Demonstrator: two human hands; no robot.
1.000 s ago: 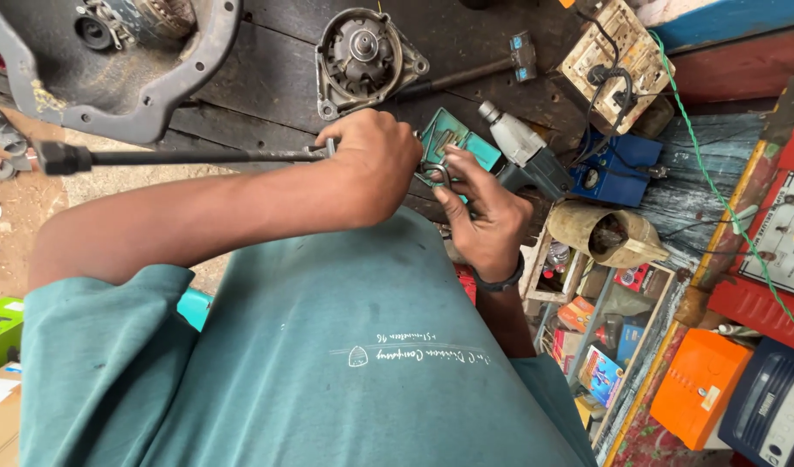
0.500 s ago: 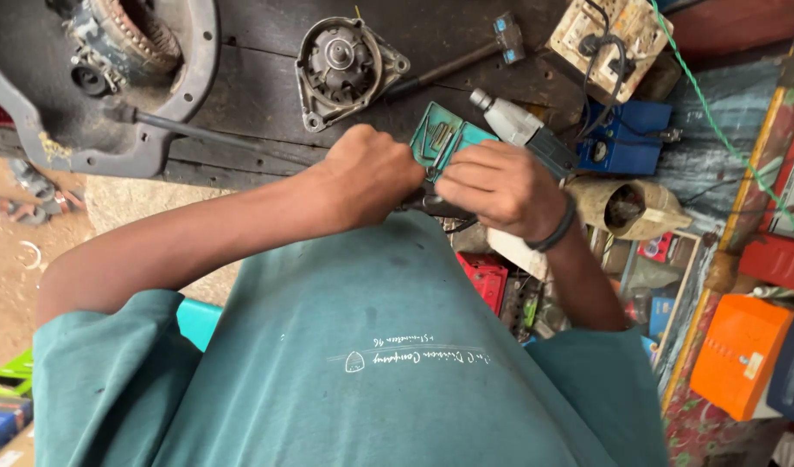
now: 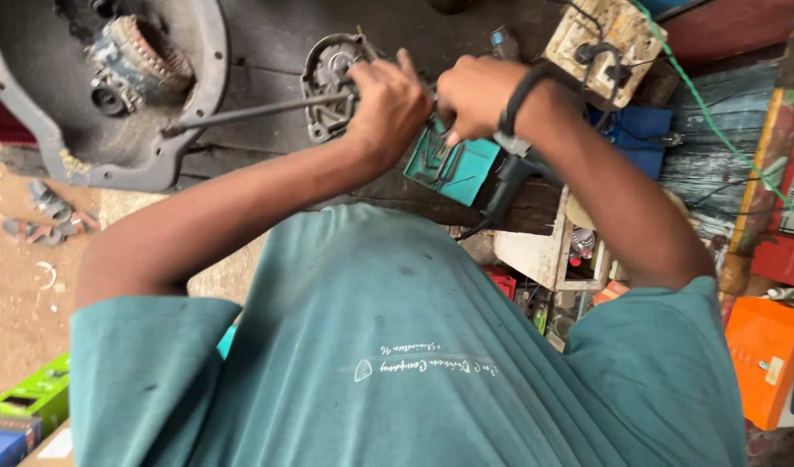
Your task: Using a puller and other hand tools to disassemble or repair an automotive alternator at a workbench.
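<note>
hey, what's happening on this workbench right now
A person in a teal shirt leans over a dark wooden bench. The left hand grips the handle end of a long thin metal rod that stretches left toward a grey round housing. The right hand, with a black wristband, sits closed beside it, above a teal box. A small round motor cover lies just behind the hands.

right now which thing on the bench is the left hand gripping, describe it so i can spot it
Start at the dark wooden workbench and find the big grey bell-shaped housing at one end. From there a long thin metal rod runs across to the left hand, beside the small round alternator cover. It is the only slim, straight bar among bulky castings.
</note>
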